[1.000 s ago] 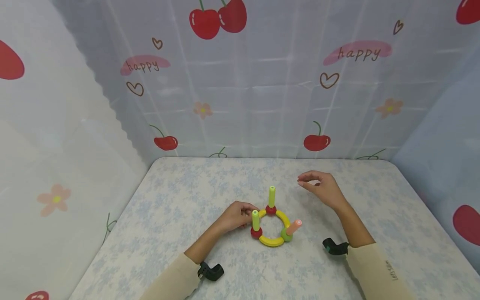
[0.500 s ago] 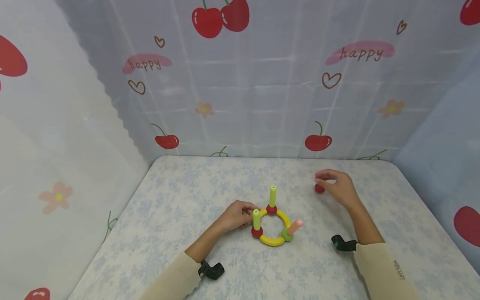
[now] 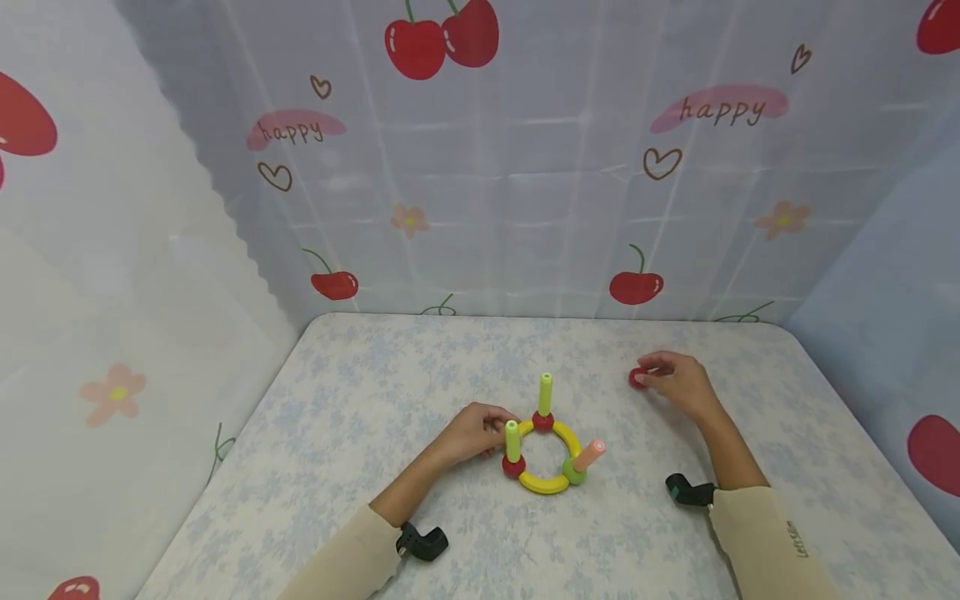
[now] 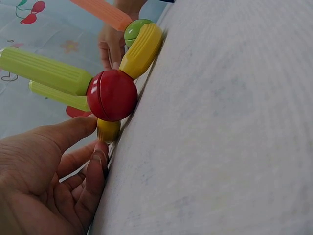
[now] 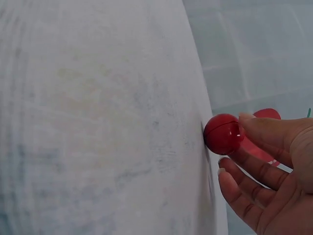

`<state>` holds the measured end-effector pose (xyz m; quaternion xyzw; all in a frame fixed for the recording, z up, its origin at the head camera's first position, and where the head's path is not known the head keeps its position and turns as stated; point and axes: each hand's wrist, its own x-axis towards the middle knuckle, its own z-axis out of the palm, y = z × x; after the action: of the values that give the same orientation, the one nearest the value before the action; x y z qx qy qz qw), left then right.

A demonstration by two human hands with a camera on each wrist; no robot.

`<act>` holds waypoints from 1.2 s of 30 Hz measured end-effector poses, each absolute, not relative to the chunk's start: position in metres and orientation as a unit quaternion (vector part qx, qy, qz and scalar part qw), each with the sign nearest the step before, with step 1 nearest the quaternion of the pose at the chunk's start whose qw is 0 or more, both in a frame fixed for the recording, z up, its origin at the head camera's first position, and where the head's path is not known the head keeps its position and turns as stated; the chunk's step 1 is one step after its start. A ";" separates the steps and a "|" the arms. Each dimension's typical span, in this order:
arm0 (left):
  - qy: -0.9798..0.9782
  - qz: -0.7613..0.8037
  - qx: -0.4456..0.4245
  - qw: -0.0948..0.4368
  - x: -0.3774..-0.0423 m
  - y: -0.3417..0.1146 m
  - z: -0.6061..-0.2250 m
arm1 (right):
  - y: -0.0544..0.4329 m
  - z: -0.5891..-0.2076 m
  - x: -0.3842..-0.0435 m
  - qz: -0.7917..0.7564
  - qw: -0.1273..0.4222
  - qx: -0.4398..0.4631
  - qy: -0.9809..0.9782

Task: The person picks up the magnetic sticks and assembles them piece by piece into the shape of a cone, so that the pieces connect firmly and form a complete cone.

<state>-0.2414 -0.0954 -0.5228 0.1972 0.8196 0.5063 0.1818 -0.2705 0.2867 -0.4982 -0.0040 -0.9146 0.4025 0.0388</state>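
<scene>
A toy ring of yellow curved rods [image 3: 543,484] lies on the table, joined by two red balls [image 3: 513,466] and a green ball [image 3: 574,472]. Light-green sticks [image 3: 545,393] stand up from the red balls, and an orange stick [image 3: 589,455] leans outward from the green one. My left hand [image 3: 472,431] pinches a yellow rod [image 4: 107,130] at the ring's left side between thumb and finger. Farther back on the right, my right hand [image 3: 682,385] pinches a loose red ball [image 5: 224,134], which rests on or just above the table; I cannot tell which.
The table [image 3: 420,358] has a pale blue floral cover. A printed curtain [image 3: 480,208] hangs behind its back edge, with more sheeting on both sides. A black wrist camera [image 3: 423,543] sticks out from the left sleeve, another camera [image 3: 688,490] from the right.
My right hand has moved rightward to the red ball, which came into view beneath it, and its fingers have come down and closed on it. The left hand and ring have stayed put.
</scene>
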 end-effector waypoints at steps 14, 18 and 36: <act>0.823 0.501 0.200 0.177 -0.244 -0.097 -0.525 | 0.287 -0.503 -0.273 0.386 0.031 0.023 -0.922; 0.826 0.498 0.196 0.176 -0.244 -0.098 -0.525 | 0.288 -0.503 -0.274 0.380 0.027 0.027 -0.924; 0.819 0.510 0.195 0.177 -0.243 -0.096 -0.525 | 0.273 -0.487 -0.268 0.371 0.003 0.043 -0.928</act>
<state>-0.2430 -0.0957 -0.5249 0.1949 0.8192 0.5096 0.1766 -0.2682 0.2728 -0.4872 0.0430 -0.9277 0.3709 0.0034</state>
